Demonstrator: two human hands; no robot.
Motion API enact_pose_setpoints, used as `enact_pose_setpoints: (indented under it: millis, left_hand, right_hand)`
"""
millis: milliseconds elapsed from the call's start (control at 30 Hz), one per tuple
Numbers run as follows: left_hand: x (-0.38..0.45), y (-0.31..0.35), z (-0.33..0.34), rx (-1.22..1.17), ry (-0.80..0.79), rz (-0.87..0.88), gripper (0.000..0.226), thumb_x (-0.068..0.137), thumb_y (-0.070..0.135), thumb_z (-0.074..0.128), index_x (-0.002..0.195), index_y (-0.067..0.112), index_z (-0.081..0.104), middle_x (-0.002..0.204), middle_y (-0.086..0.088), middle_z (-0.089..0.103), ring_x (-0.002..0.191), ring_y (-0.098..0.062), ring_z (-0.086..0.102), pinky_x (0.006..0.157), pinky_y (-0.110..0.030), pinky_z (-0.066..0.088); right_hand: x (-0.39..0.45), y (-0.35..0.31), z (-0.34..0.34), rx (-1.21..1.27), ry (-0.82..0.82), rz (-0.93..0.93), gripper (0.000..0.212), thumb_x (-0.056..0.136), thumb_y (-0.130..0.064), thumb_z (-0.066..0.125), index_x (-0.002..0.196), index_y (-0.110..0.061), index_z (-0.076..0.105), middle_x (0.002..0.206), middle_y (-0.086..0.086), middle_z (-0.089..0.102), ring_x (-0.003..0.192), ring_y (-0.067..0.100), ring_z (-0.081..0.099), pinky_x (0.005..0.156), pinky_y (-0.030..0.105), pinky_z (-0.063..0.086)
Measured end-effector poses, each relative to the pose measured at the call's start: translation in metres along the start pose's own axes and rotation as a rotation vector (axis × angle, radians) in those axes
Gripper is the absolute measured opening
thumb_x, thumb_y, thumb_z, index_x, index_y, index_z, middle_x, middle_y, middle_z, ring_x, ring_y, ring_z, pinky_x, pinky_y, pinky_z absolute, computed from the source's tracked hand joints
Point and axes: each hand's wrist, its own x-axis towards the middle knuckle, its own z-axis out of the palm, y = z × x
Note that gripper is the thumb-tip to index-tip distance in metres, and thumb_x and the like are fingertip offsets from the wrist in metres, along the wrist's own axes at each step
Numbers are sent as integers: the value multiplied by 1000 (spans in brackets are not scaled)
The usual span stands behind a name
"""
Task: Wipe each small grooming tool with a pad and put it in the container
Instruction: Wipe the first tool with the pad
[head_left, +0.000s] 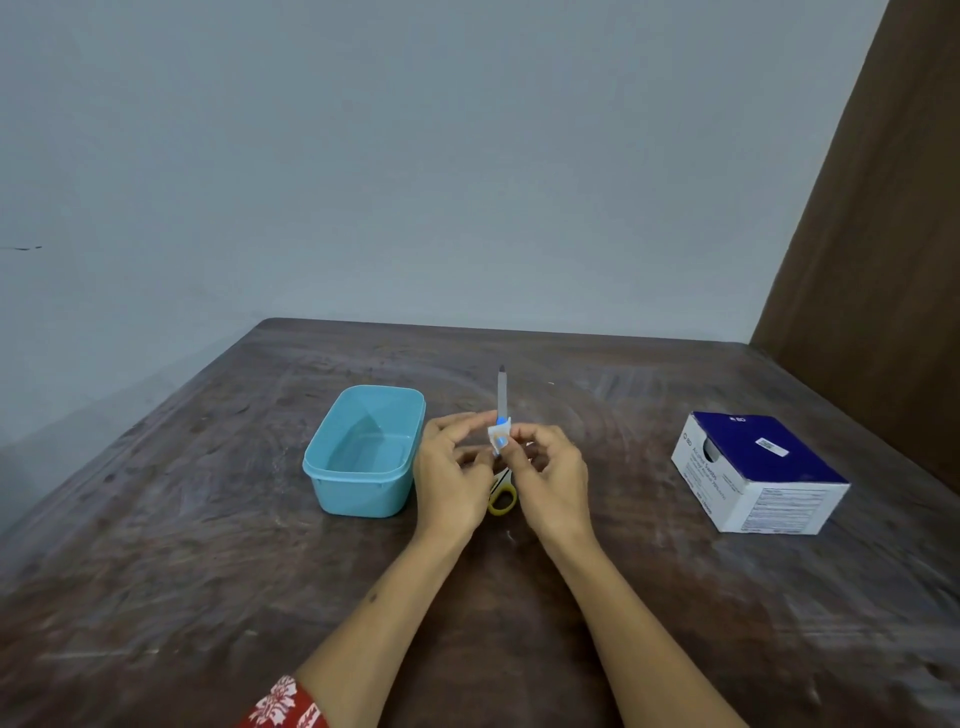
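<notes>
A nail file (502, 396) with a blue handle stands upright between my hands, its grey blade pointing away from me. My left hand (453, 474) pinches the lower end of the handle. My right hand (549, 474) pinches a small white pad (500, 432) wrapped round the blue handle. Left of my hands sits the light blue plastic container (363, 453), open, and I see nothing inside it. On the table under my hands lie scissors with a yellow handle (503, 500), mostly hidden.
A white and dark blue box of swabs (759, 470) stands on the right of the brown wooden table (208, 571). A grey wall rises behind the table and a brown panel (883, 234) at the right.
</notes>
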Motion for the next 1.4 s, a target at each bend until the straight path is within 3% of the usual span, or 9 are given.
enact_pose_setpoints:
  millis: [167, 300, 433, 567, 733, 1000, 1133, 1300, 1400]
  left_hand:
    - [-6, 6, 1, 194, 28, 251, 33, 82, -6, 58, 107, 12, 69, 115, -2, 58, 89, -3, 60, 79, -15, 51]
    - [-8, 10, 1, 266, 112, 432, 28, 89, 4, 56, 116, 5, 63, 115, 0, 54, 100, -2, 53, 87, -5, 41]
    - [-2, 12, -5, 174, 129, 389, 19, 88, 7, 60, 107, 7, 67, 99, 4, 63, 88, -1, 57, 78, -6, 43]
    - [2, 9, -9, 77, 134, 256, 12, 87, 10, 63, 96, 11, 70, 87, 5, 67, 82, -7, 63, 73, -15, 51]
    - [2, 9, -8, 108, 87, 291, 9, 88, 7, 60, 91, 12, 67, 80, 11, 64, 77, 4, 61, 66, -6, 46]
    - [5, 10, -12, 133, 62, 390, 8, 90, 9, 58, 93, 10, 66, 83, 7, 64, 77, 1, 61, 64, -7, 46]
    - [7, 9, -11, 119, 61, 385, 9, 90, 7, 58, 94, 9, 65, 84, 5, 64, 77, -1, 61, 65, -6, 46]
    - [6, 6, -12, 142, 16, 409, 6, 90, 7, 58, 90, 9, 64, 81, 8, 61, 77, 7, 58, 64, -4, 43]
    - [6, 5, -11, 139, 8, 408, 6, 90, 7, 57, 90, 9, 63, 81, 7, 62, 76, 6, 58, 64, -4, 42]
  right_hand:
    - [0, -3, -2, -76, 23, -58, 7, 89, -12, 61, 90, -18, 64, 95, -2, 58, 86, 12, 59, 79, 35, 52]
    - [2, 0, -5, -224, 36, -207, 10, 90, -6, 55, 92, -11, 64, 94, -3, 54, 89, 16, 55, 83, 42, 48]
    - [0, 1, -5, -291, 47, -336, 7, 87, -5, 59, 89, -10, 64, 90, -1, 54, 84, 17, 53, 80, 44, 46]
    - [0, 4, -4, -380, -38, -313, 8, 89, -12, 59, 92, -14, 66, 92, -2, 54, 85, 15, 50, 83, 41, 43]
    - [0, -2, -6, -314, -14, -304, 9, 88, -12, 62, 95, -14, 68, 89, -1, 58, 83, 16, 52, 80, 45, 45]
    - [0, 2, -6, -465, -123, -250, 13, 91, -12, 56, 97, -19, 65, 93, -6, 55, 92, 14, 49, 84, 29, 32]
    - [-1, 0, -7, -421, -64, -301, 8, 90, -13, 58, 92, -16, 65, 89, -7, 53, 88, 12, 47, 83, 30, 34]
    - [0, 2, -6, -501, -149, -233, 15, 92, -9, 54, 98, -15, 66, 94, 0, 57, 92, 18, 49, 86, 33, 35]
    - [-3, -4, -7, -328, -38, -249, 24, 88, -6, 60, 109, -18, 63, 91, -6, 63, 91, 16, 57, 87, 41, 45]
